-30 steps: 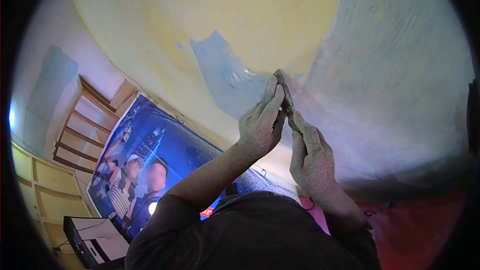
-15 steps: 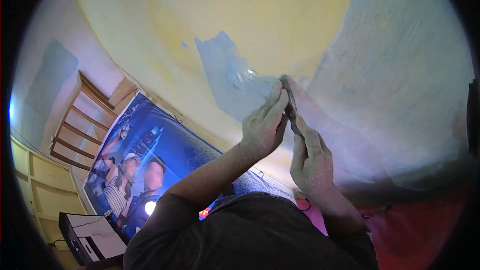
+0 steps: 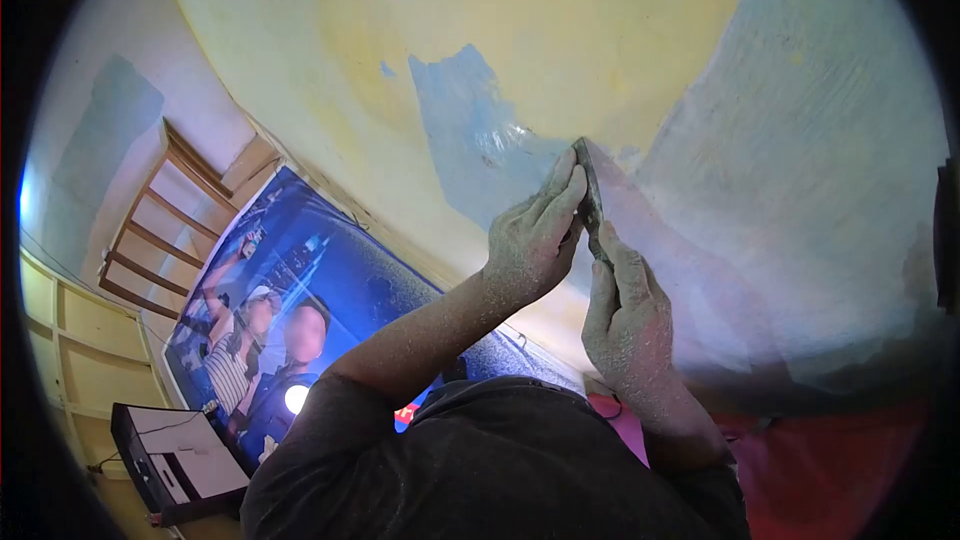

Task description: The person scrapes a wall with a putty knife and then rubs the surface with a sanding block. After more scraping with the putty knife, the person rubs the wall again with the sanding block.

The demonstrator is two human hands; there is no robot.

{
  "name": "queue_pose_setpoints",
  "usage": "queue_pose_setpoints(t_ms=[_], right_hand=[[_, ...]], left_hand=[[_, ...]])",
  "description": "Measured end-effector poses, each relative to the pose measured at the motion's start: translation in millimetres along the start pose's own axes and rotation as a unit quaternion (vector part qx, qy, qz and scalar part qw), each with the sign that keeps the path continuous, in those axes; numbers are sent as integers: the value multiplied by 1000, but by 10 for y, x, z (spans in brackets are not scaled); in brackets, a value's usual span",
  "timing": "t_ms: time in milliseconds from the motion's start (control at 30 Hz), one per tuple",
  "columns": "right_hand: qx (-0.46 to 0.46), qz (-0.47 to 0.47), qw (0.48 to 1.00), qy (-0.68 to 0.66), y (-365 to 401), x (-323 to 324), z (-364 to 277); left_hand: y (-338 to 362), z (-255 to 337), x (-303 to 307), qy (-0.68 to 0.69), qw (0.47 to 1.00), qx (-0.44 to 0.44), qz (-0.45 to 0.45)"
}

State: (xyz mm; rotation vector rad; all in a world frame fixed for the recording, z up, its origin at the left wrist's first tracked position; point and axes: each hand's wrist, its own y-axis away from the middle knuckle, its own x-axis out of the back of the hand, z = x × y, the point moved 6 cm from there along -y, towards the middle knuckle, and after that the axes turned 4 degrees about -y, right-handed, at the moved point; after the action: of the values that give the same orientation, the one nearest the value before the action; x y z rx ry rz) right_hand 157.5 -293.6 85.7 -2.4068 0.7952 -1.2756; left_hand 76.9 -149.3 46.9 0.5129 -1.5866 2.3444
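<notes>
Both of my hands are raised against a yellow and grey-blue wall [image 3: 620,30], and fine dust covers their skin. My left hand [image 3: 535,235] is pressed on the upper part of a thin, dark, flat tool [image 3: 592,202]. Lower down and to the right, my right hand [image 3: 628,305] grips the bottom end of the same tool. The tool stands nearly upright, its top tip near the right end of a blue-grey patch [image 3: 465,130]. Its face is seen edge-on, so its exact kind cannot be told.
A blue poster [image 3: 350,280] showing two people hangs at the left. Beyond it are a wooden slatted rack [image 3: 165,230], pale shelving [image 3: 95,340] and a black-edged box [image 3: 185,460]. Red material [image 3: 820,470] lies at lower right.
The camera view has shifted slightly, with the wall patch now further right and higher. Both hands and the tool appear a little further right, still in the same grip.
</notes>
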Motion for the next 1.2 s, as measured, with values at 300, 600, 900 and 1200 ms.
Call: queue_pose_setpoints(t_ms=[300,600,900,1200], right_hand=[[18,25,999,-20,-98,-37,109],[25,25,999,-22,-114,-114,52],[58,25,998,-25,-167,-238,12],[34,17,999,-5,-29,-166,60]], left_hand=[[2,40,-70,-52,998,-1,31],[-3,-23,-33,-59,997,7,47],[-33,-117,69,-34,999,24,21],[111,-70,-59,-33,999,18,24]])
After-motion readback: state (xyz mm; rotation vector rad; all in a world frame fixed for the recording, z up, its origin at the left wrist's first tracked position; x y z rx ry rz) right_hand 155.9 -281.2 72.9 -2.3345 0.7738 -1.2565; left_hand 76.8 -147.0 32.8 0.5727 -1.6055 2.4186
